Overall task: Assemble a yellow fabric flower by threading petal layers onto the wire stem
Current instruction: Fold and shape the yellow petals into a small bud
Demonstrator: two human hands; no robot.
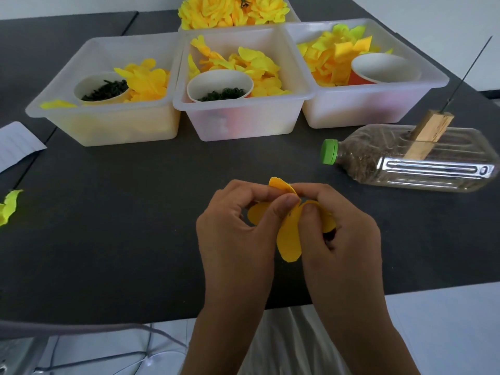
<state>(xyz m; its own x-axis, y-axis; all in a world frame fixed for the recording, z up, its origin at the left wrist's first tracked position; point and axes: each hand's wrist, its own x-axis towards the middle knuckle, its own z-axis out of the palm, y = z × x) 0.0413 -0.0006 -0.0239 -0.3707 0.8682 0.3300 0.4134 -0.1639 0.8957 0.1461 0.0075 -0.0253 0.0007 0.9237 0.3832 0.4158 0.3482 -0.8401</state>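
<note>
Two hands meet over the dark table [108, 239], close to its near edge. The left hand [232, 231] and the right hand [343, 239] both pinch one yellow petal layer [289, 239] between thumb and fingertips. The fingers are curled in tight on the cloth. The petal layer is held up just above the table top, in the middle of the picture. One petal hangs down between the hands and one pokes up behind the fingers. Something small and dark shows by the right palm, but it is too hidden to tell what it is.

There is bare table on both sides of the hands and in front of them, all the way to the tubs.

Three clear plastic tubs sit side by side at the back. The left tub [67, 115] holds yellow petals and a paper cup [101, 89] of small dark green bits. The middle tub [243, 123] holds the same kind of things. The right tub [378, 109] holds petals and a cup that looks empty. Behind them is a heap of finished yellow flowers [232, 10].

On the right, a clear bottle [433, 169] with a green cap [328, 152] lies on its side. A wood block [427, 135] sticks out of it, and a thin wire stem [468, 69] stands up from the block.

A white paper [16, 144] lies at the left edge. Its lines cannot be read. A loose yellow-green petal [9, 207] lies near it.
</note>
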